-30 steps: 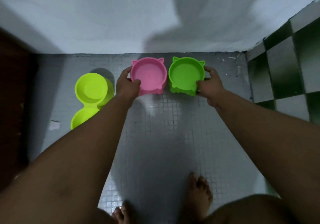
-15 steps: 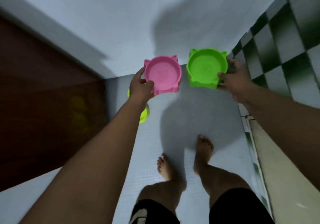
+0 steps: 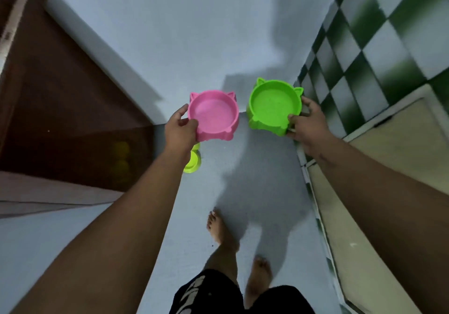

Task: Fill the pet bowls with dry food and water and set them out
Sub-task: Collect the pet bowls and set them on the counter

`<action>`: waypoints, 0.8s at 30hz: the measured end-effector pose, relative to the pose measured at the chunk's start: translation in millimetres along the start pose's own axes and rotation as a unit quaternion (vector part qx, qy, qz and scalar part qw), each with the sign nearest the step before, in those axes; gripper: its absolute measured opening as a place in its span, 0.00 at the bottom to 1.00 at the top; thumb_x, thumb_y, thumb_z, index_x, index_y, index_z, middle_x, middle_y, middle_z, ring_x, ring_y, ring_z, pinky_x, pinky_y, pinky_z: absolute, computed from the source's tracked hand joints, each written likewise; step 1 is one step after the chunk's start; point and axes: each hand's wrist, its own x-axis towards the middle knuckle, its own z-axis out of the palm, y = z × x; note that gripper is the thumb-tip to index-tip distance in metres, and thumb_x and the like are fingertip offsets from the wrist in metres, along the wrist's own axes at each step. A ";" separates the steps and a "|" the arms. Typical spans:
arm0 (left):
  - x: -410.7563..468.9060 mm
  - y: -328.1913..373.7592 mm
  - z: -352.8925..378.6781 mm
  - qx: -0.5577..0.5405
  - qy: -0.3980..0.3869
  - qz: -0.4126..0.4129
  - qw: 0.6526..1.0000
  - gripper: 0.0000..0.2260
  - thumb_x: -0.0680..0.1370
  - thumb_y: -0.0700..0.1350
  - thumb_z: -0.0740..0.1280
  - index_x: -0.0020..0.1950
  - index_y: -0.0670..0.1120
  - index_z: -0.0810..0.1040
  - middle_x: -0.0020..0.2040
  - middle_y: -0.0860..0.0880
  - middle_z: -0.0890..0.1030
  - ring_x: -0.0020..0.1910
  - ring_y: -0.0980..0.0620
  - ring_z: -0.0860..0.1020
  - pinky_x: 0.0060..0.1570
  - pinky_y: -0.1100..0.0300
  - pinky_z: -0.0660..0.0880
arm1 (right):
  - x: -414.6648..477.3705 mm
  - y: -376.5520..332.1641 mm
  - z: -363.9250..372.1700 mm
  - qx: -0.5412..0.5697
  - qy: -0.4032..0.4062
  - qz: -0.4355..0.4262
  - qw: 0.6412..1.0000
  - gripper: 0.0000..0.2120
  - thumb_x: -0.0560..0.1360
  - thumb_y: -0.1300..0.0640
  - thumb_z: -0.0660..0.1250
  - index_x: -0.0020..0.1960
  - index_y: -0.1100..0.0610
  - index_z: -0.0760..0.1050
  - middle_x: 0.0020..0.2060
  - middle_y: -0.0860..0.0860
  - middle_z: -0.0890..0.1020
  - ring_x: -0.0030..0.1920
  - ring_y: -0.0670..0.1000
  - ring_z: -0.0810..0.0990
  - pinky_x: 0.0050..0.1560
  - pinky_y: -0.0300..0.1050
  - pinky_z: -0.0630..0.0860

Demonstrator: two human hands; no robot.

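Head camera is showing a person standing barefoot, holding two cat-eared bowls out in front, side by side but apart. The left hand is gripping the pink bowl at its near-left edge, thumb curled over the rim. The right hand is clutching the green bowl by its right side. Both bowls are looking empty and are being held level, mouths up, well above the floor, probably to take them for filling. A yellow-green double bowl is lying on the floor beneath the left wrist, partly hidden.
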 end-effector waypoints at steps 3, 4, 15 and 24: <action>-54.4 -4.4 -3.9 -0.007 -0.009 0.006 1.000 0.25 0.79 0.31 0.63 0.74 0.49 0.74 0.44 0.47 0.77 0.36 0.51 0.78 0.40 0.51 0.83 | -48.7 -6.3 -25.8 0.004 -0.005 -0.015 1.000 0.30 0.77 0.74 0.60 0.74 0.52 0.66 0.62 0.55 0.76 0.60 0.61 0.78 0.37 0.53 0.82; -72.5 -5.7 -5.4 -0.008 -0.017 0.007 1.000 0.25 0.79 0.31 0.63 0.74 0.48 0.73 0.46 0.46 0.78 0.39 0.50 0.79 0.40 0.50 0.83 | -65.9 -7.0 -34.9 0.001 -0.003 -0.020 1.000 0.30 0.77 0.74 0.60 0.74 0.53 0.66 0.60 0.53 0.76 0.58 0.58 0.79 0.35 0.50 0.83; -210.6 -20.2 -40.5 -0.021 -0.067 0.029 0.997 0.23 0.79 0.32 0.65 0.73 0.47 0.73 0.57 0.41 0.80 0.49 0.42 0.83 0.34 0.55 0.82 | -222.3 16.2 -119.4 0.008 0.073 -0.061 0.995 0.32 0.76 0.74 0.61 0.75 0.52 0.66 0.54 0.54 0.78 0.55 0.59 0.80 0.53 0.64 0.79; -335.8 -60.5 -80.2 0.024 -0.162 0.046 0.985 0.19 0.79 0.34 0.67 0.67 0.50 0.75 0.63 0.38 0.79 0.56 0.39 0.82 0.43 0.45 0.85 | -379.5 94.6 -171.2 0.041 0.167 -0.067 0.983 0.31 0.75 0.73 0.62 0.74 0.54 0.66 0.45 0.49 0.77 0.43 0.52 0.79 0.51 0.65 0.80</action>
